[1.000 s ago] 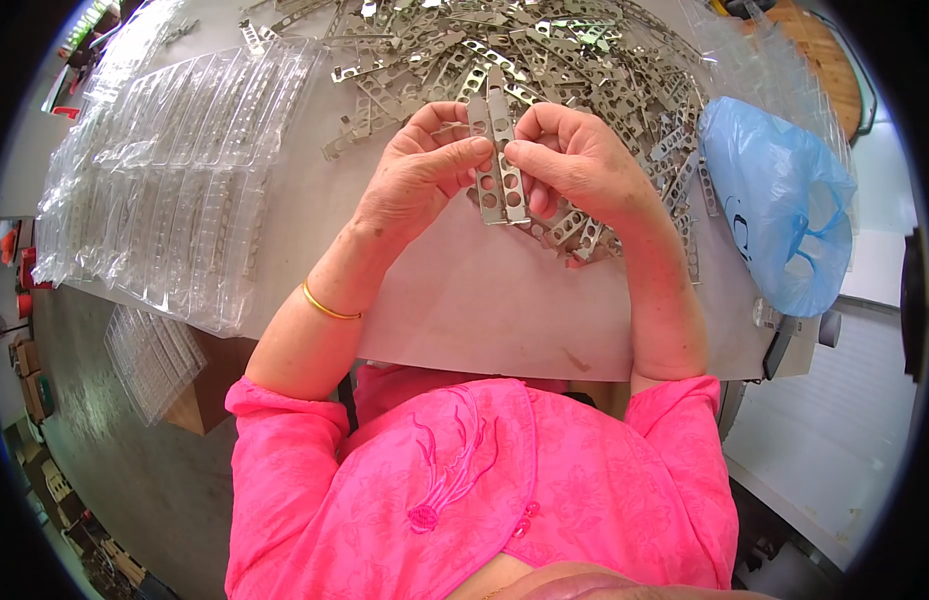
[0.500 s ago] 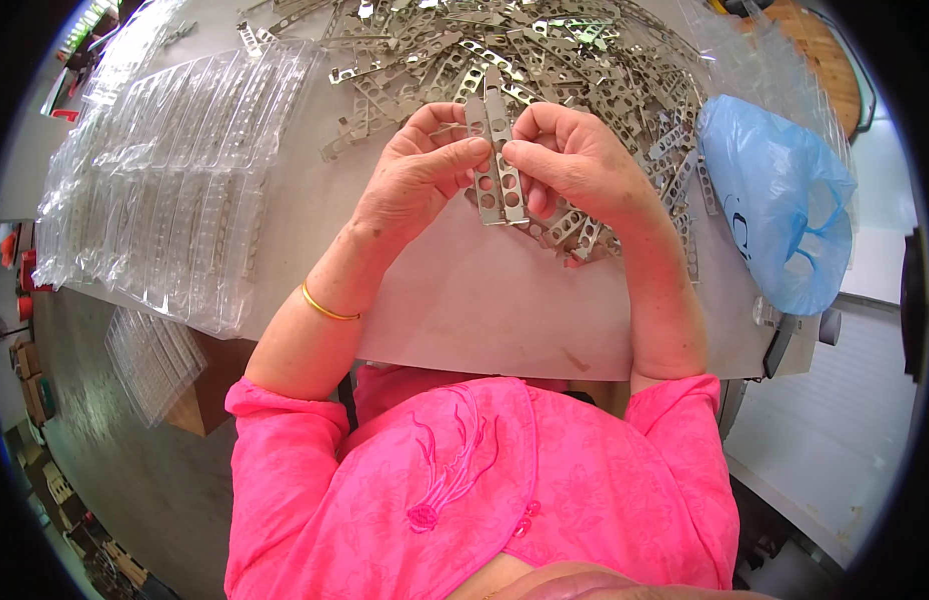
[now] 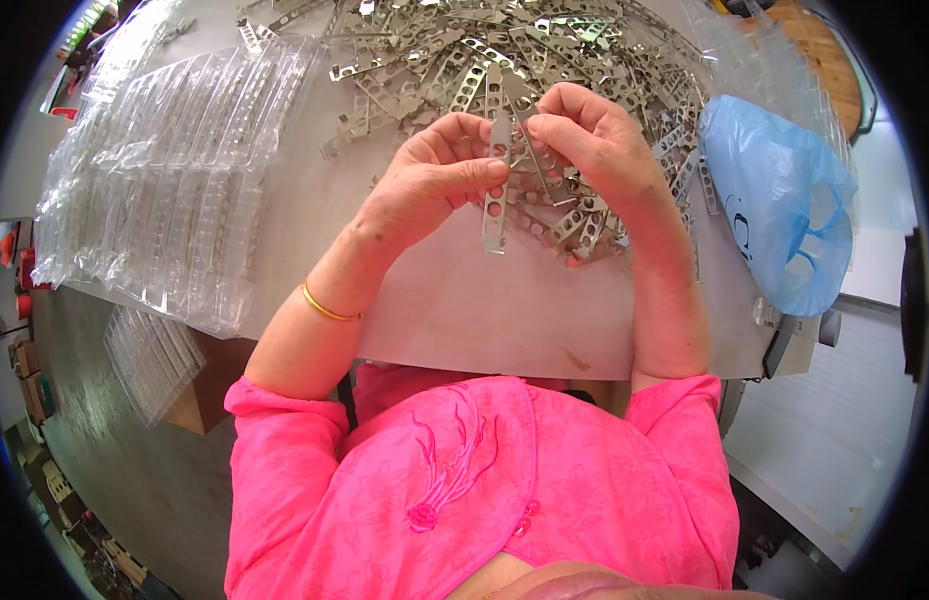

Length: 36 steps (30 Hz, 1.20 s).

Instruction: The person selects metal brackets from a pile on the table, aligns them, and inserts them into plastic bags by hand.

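Between thumb and fingers, my left hand [image 3: 435,178] pinches a flat metal bracket [image 3: 497,190] with round holes, held upright over the table with its bent end down. To its right, my right hand [image 3: 597,140] is closed with thumb against index finger on a second metal bracket [image 3: 530,135], seen nearly edge-on and tilted. The two brackets are apart at their lower ends. Behind and beneath both hands lies a large loose pile of similar metal brackets [image 3: 585,60].
Clear plastic trays [image 3: 175,170] holding brackets are at the left of the table [image 3: 465,320]. A blue plastic bag [image 3: 775,200] sits at the right, with more clear trays [image 3: 785,70] behind it. Below the left table edge, another clear tray [image 3: 155,360] rests by a cardboard box [image 3: 220,385].
The two brackets, side by side before, have separated. My right hand has moved up and right with one and turned it; my left hand has shifted slightly right, its bracket now lower.
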Available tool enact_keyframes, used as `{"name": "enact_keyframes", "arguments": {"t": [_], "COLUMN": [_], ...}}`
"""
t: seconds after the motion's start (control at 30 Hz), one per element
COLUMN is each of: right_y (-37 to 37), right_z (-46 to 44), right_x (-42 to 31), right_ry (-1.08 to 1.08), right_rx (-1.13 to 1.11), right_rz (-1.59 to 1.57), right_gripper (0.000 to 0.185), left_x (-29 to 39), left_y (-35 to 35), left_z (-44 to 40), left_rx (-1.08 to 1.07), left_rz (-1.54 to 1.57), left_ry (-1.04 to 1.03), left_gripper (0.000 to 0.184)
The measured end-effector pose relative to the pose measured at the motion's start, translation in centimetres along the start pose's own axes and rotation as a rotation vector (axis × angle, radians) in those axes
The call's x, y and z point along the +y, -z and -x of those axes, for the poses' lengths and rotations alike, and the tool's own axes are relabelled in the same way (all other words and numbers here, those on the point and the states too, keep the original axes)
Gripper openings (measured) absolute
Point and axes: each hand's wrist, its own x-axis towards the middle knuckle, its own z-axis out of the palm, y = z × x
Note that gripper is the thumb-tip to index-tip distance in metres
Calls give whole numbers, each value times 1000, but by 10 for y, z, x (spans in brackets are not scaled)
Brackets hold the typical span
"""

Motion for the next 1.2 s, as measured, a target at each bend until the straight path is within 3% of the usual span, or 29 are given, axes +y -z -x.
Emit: {"name": "enact_keyframes", "arguments": {"t": [0.1, 0.63, 1.03, 1.2], "right_y": [-3, -7, -9, -8], "right_z": [0, 1, 3, 3], "right_x": [1, 0, -8, -9], "right_ry": [19, 35, 48, 66], "right_rx": [-13, -15, 20, 4], "right_rz": [-22, -10, -174, -254], "right_gripper": [18, 17, 14, 14], "left_x": [5, 0, 0, 1], "left_y": [-8, -4, -1, 2], "left_z": [2, 1, 2, 0], "left_rx": [-56, -87, -214, -287], "left_rz": [-96, -128, 0, 152], "left_ry": [106, 125, 81, 179], "left_gripper": [27, 29, 15, 14]}}
